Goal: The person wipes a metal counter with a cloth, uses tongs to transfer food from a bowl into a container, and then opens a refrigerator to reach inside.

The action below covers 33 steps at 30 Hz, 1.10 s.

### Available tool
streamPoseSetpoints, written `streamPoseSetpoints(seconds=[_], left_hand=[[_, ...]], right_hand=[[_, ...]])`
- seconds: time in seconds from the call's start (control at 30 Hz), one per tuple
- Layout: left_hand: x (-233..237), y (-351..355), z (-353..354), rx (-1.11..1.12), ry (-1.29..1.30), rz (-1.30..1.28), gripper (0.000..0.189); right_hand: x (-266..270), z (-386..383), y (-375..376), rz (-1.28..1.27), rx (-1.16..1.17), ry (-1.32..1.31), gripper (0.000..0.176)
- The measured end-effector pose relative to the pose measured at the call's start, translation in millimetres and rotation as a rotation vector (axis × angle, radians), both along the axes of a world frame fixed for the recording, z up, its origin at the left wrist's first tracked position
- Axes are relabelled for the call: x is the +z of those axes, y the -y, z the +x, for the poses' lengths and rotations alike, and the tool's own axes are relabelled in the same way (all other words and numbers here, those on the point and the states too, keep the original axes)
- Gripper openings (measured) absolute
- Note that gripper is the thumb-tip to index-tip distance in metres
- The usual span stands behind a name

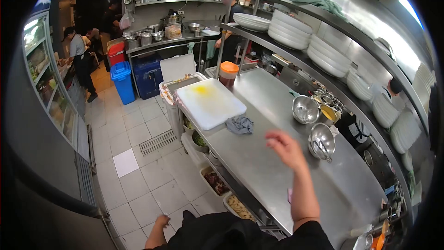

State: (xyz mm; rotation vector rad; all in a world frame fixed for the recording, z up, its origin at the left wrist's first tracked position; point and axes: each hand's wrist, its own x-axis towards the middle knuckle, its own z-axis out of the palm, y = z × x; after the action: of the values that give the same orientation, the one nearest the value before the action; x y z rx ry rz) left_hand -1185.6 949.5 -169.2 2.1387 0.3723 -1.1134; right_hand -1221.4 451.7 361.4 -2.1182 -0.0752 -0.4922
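Note:
My right hand (286,149) is held above the steel worktable (263,166), fingers apart and slightly bent, a little blurred, with nothing in them. Ahead and to its left, a crumpled grey cloth (240,124) lies against the corner of a white cutting board (211,103) stained yellow. To its right sits a steel bowl (322,141) with a utensil in it; another steel bowl (305,109) is just behind. My left hand (163,221) hangs low beside my body over the tiled floor, touching nothing that I can see. Its fingers are mostly hidden.
An orange-lidded container (228,73) stands behind the board. White plates (292,29) are stacked on the shelf above the table. Food tubs (213,180) sit underneath. An open bin (182,83) stands at the table's far left corner. A person (81,60) works beyond the blue bin (122,82).

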Motion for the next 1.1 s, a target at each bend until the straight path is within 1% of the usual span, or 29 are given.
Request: streamPoseSetpoints(seconds=[0.03, 0.1, 0.17, 0.23, 0.27, 0.3, 0.33, 0.37, 0.43, 0.47, 0.5, 0.53, 0.57, 0.6, 0.63, 0.67, 0.7, 0.73, 0.8, 0.83, 0.87, 0.9, 0.93, 1.07, 1.1], left_hand=[[-10.2, -11.7, 28.5, 0.027, 0.049, -0.031, 0.030], [15.1, -19.1, 79.3, 0.050, 0.138, 0.001, 0.030], [28.4, -25.5, 116.4, 0.059, 0.125, -0.007, 0.031], [34.5, -27.3, 144.5, 0.078, 0.126, -0.020, 0.034], [33.8, -25.0, 151.7, 0.075, 0.128, -0.019, 0.034], [30.8, -21.3, 154.3, 0.076, 0.117, -0.022, 0.033], [27.6, -17.0, 154.1, 0.081, 0.104, -0.024, 0.032], [13.9, -14.8, 151.7, 0.050, 0.081, -0.005, 0.038], [-20.1, -4.4, 141.6, 0.019, -0.016, -0.008, 0.035], [12.8, 10.8, 131.8, -0.049, -0.055, 0.022, 0.033], [51.4, 26.4, 120.3, -0.116, -0.096, 0.056, 0.031], [-8.0, 12.8, 103.1, -0.433, 0.059, -0.157, 0.030], [-17.5, -3.5, 103.5, -0.274, -0.047, 0.029, 0.030], [-32.6, -12.0, 100.1, -0.255, -0.080, 0.073, 0.030], [-41.9, -13.1, 100.2, -0.218, -0.104, 0.088, 0.030], [-44.4, -15.4, 104.8, -0.172, -0.112, 0.106, 0.030], [-41.0, -16.8, 109.5, -0.123, -0.117, 0.127, 0.030], [-34.5, -15.6, 114.3, -0.069, -0.124, 0.138, 0.030], [-12.4, -5.3, 133.1, 0.026, -0.126, 0.147, 0.031], [-0.2, 2.3, 143.1, 0.073, -0.124, 0.145, 0.031], [22.2, 21.8, 155.1, 0.106, -0.113, 0.135, 0.031], [136.3, 57.6, 160.8, -0.019, 0.007, 0.213, 0.039], [59.3, 36.9, 170.2, 0.004, -0.015, 0.159, 0.034], [61.6, 55.5, 186.2, 0.037, 0.013, 0.162, 0.036], [64.1, 65.6, 194.1, -0.013, 0.001, 0.149, 0.035]], right_hand=[[21.6, 8.8, 1.5, -0.075, -0.023, 0.093, 0.024], [61.3, 25.3, 7.3, -0.239, -0.148, 0.182, 0.029], [104.0, 43.0, 13.2, -0.417, -0.227, 0.282, 0.033], [145.5, 61.7, 15.7, -0.511, -0.296, 0.358, 0.035], [162.7, 72.5, 24.6, -0.542, -0.369, 0.350, 0.038], [181.8, 83.1, 32.2, -0.571, -0.433, 0.349, 0.040], [199.8, 97.1, 41.5, -0.651, -0.470, 0.452, 0.042], [219.4, 109.5, 56.2, -0.725, -0.498, 0.512, 0.042], [264.0, 135.8, 89.0, -0.929, -0.621, 0.611, 0.044], [285.8, 146.4, 113.2, -1.048, -0.675, 0.678, 0.046], [315.0, 157.0, 139.8, -1.051, -0.740, 0.587, 0.050], [332.2, 163.9, 141.0, -1.060, -0.795, 0.641, 0.054], [352.9, 173.0, 166.1, -1.183, -0.778, 0.756, 0.058], [372.7, 181.5, 180.4, -1.189, -0.907, 0.717, 0.062], [386.6, 174.2, 194.2, -2.046, -0.939, 0.645, 0.063], [399.9, 185.5, 210.6, -2.025, -0.940, 0.672, 0.063], [417.7, 207.1, 228.2, -1.620, -1.069, 0.736, 0.063], [431.3, 228.6, 248.0, -1.215, -1.147, 0.766, 0.064], [443.9, 260.7, 303.1, -1.221, -1.106, 0.775, 0.065], [444.9, 276.3, 331.7, -1.565, -1.193, 0.498, 0.064], [444.6, 289.9, 349.4, -1.890, -1.253, 0.176, 0.063], [445.4, 298.0, 357.0, -1.883, -1.246, 0.186, 0.063], [448.4, 301.3, 361.2, -1.803, -1.229, 0.215, 0.061], [456.1, 291.9, 374.0, -1.496, -1.156, 0.289, 0.051], [455.2, 292.1, 367.3, -1.419, -1.144, 0.212, 0.054]])
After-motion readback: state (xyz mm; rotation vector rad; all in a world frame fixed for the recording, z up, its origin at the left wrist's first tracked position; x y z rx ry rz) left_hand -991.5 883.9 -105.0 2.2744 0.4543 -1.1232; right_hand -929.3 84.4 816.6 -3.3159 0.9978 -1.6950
